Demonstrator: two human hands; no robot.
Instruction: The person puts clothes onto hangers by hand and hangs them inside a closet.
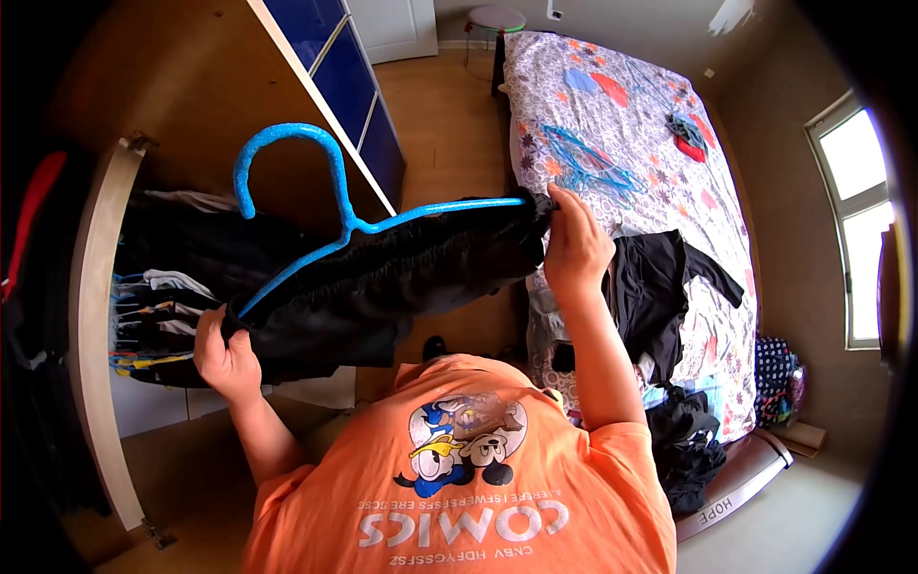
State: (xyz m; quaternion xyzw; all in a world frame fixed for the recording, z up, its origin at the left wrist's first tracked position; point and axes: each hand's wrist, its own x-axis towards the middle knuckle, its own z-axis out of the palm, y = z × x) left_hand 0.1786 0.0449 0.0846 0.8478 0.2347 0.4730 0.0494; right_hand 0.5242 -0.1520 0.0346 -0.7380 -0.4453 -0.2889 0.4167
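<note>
A blue hanger [346, 196] is held up before me, its hook pointing up and to the left. Black garment [382, 282], probably trousers or a skirt with a gathered elastic waistband, hangs along the hanger's lower edge. My left hand [228, 359] is closed on the waistband at the hanger's left end. At the right end, my right hand [577, 239] pinches the bunched waistband around the hanger's tip. The garment's lower part sags between both hands, and part of it is hidden.
On my left stands an opened wardrobe [105, 316] with dark clothes on hangers [158, 325]. To the right, a flower-patterned bed [650, 105] carries several blue hangers [593, 163], a black garment [660, 297] and a dark clothes pile [684, 450]. A stool [496, 17] is at the back.
</note>
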